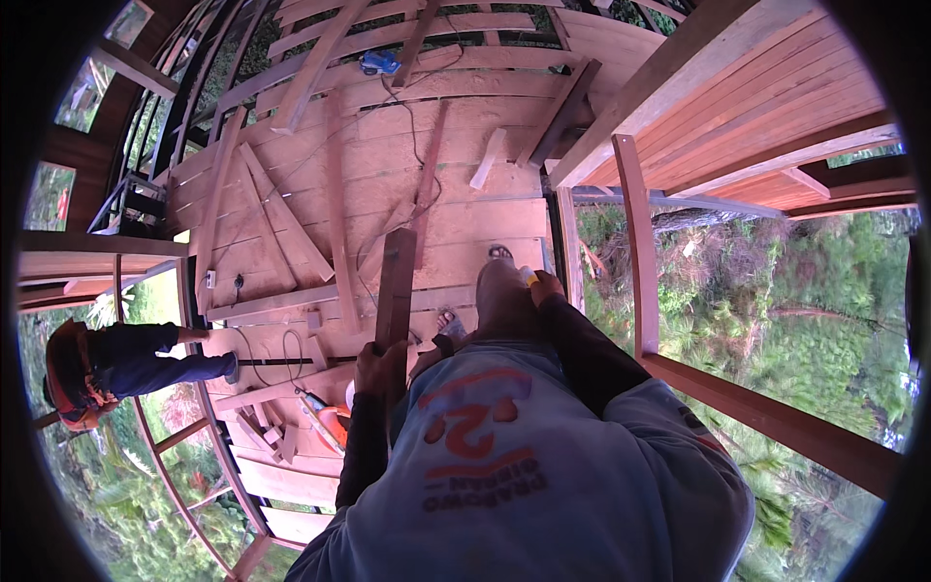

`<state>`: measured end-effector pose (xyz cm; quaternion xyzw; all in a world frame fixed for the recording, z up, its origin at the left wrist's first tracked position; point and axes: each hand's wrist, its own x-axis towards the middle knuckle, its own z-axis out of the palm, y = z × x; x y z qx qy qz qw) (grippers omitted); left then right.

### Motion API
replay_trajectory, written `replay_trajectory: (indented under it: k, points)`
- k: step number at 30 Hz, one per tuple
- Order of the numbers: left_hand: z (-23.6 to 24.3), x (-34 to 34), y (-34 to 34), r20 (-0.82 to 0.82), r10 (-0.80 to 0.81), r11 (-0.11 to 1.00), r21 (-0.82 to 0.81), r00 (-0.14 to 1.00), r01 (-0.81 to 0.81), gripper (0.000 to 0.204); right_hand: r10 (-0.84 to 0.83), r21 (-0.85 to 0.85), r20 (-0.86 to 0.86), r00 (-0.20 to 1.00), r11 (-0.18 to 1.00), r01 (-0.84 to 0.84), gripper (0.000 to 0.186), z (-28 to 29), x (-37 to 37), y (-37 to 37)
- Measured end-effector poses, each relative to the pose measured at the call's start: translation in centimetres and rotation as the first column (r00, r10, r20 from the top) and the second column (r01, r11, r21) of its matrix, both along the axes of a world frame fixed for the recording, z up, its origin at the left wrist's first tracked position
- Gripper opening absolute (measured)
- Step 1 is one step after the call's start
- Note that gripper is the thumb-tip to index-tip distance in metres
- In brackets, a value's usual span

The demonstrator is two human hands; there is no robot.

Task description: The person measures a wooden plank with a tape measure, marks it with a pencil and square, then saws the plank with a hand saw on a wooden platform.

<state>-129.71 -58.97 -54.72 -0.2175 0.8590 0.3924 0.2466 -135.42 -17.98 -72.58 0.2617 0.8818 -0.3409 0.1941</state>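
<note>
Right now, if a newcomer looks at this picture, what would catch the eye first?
Probably the long wooden beam near the middle, held in the left hand. Next, perhaps, the bright blue tool on the boards at the top, and the co-worker in dark trousers at the far left.

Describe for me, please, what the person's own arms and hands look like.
Dark, close-fitting sleeves cover both forearms, coming from under wider, pale blue-grey shirt sleeves. No gloves show on the left hand or the right hand.
</note>
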Motion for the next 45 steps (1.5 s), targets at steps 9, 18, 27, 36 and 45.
replay_trajectory:
  k: [9, 18, 27, 36, 45]
  points:
    - [-2.6, -11.8, 6.3, 0.233, 0.216, 0.975, 0.005, 0.948, -0.223, 0.067, 0.123, 0.019, 0.176, 0.977, 0.992, -0.128, 0.033, -8.2, -16.0, 4.2]
    - [-3.1, -26.9, 18.0, 0.340, 0.279, 0.959, -0.139, 0.898, -0.246, 0.073, 0.214, -0.091, 0.234, 0.948, 0.976, -0.198, 0.027, -13.6, -37.2, 15.2]
    - [-6.8, -35.3, 23.7, 0.599, 0.001, 0.986, -0.135, 0.800, 0.100, 0.090, -0.048, -0.070, 0.264, 0.963, 0.995, 0.069, 0.028, -26.6, -45.1, 21.0]
    - [-16.6, -36.7, 24.9, 0.803, 0.008, 0.938, -0.212, 0.595, 0.273, 0.095, -0.530, -0.428, 0.411, 0.742, 0.606, 0.670, 0.037, -42.7, -50.7, 20.1]
    - [-23.1, -35.0, 22.7, 0.760, 0.102, 0.953, -0.260, 0.642, 0.155, 0.074, -0.210, 0.121, 0.074, 0.975, 0.972, 0.200, 0.042, -58.5, -57.5, 21.2]
